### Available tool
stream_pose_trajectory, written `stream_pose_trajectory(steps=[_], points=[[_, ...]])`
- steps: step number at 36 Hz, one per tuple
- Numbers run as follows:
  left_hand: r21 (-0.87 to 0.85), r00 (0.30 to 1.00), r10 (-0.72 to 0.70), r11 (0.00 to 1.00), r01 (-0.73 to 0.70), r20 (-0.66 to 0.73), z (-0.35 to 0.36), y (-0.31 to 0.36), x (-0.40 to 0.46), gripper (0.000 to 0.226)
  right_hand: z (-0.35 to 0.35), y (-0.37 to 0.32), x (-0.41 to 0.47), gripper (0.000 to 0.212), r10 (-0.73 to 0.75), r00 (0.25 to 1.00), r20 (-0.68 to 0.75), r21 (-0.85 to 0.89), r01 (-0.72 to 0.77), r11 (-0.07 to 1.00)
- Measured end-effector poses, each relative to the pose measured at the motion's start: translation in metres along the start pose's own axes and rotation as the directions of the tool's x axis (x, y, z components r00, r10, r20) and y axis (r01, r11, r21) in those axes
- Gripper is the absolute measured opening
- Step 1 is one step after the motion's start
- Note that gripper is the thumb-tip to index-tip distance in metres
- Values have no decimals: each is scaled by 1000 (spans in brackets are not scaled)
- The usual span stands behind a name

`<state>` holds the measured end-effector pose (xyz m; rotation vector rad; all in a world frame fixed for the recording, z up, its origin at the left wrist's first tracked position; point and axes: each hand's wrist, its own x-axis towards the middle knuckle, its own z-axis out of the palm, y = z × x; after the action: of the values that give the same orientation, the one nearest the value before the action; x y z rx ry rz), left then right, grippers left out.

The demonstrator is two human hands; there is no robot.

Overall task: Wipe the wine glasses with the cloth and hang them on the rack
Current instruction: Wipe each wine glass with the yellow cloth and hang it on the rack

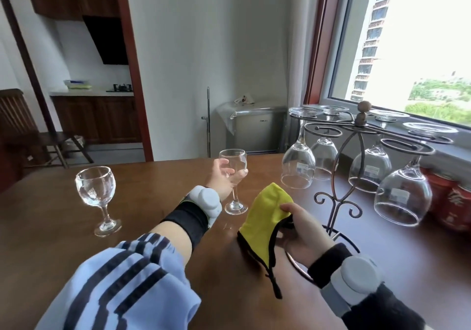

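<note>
My left hand (224,176) wraps around the bowl of a small upright wine glass (234,161) whose foot rests on the brown table (51,227). My right hand (300,232) pinches a yellow cloth (265,212) with black trim, held just above the table, right of that glass. A second upright wine glass (95,192) stands free at the left. At the right stands a dark metal rack (356,136), with several larger glasses (298,164) hanging upside down from it.
Red cans (456,202) stand behind the rack by the window sill. The table's far edge runs just behind the held glass. A chair (23,130) and a kitchen doorway lie beyond at the left, a grey appliance (254,125) against the wall.
</note>
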<state>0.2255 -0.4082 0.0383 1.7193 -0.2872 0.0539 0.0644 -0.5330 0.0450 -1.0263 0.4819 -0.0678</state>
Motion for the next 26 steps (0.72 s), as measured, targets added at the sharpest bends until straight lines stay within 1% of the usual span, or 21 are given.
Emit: stream_pose_trajectory(steps=[1,4,7,8,10,12,13,14,15,16,17,19,20,21,23,24,25,26], points=[[-6,1000,8,1000,-8,-1,-9,4,-8,53,6,3,-6,15,-9,1000,12,-6,9,1000],[-27,998,34,999,-32,56,-28,20,-37,44,24,10,-16,15,-52,998,28,-16,52,999],[-2,991,81,997,-81,103,-51,30,-73,55,46,18,-30,18,-113,992,63,-9,113,994],[15,989,90,996,-92,115,-60,33,-84,55,54,20,-35,18,-116,990,80,-2,117,993],[27,983,85,996,-91,160,-67,37,-100,50,66,18,-42,18,-125,986,108,52,120,991],[21,979,65,997,-70,191,-76,43,-120,48,78,16,-54,19,-105,978,179,163,76,984],[23,978,74,997,-80,193,-81,47,-130,53,84,17,-60,22,-98,969,226,212,50,976],[8,976,87,996,-90,197,-79,48,-137,63,85,16,-62,28,-103,954,283,259,28,965],[-1,977,103,995,-104,185,-83,53,-147,73,88,16,-68,34,-115,928,353,289,8,957],[-14,981,91,996,-90,173,-88,56,-156,78,91,17,-72,40,-132,901,413,302,2,953],[-43,980,80,996,-74,182,-88,59,-161,76,90,18,-72,48,-149,884,444,314,3,949],[-92,979,47,995,-29,198,-96,63,-173,58,92,21,-76,61,-139,855,499,339,-46,940],[-106,979,27,994,-6,204,-100,64,-179,49,92,24,-78,64,-126,842,525,346,-76,935],[-123,976,29,992,-2,216,-99,66,-180,52,92,24,-76,64,-128,829,545,352,-88,932],[-143,982,37,990,-11,185,-102,66,-187,90,92,25,-82,60,-120,792,599,328,-106,939],[-149,980,29,989,1,197,-101,66,-186,103,91,24,-81,56,-133,774,619,326,-100,940],[-154,979,36,988,-5,198,-102,68,-190,106,91,23,-82,53,-143,761,633,321,-90,943],[-135,980,49,991,-23,192,-101,70,-190,103,93,21,-84,50,-160,761,628,333,-77,940]])
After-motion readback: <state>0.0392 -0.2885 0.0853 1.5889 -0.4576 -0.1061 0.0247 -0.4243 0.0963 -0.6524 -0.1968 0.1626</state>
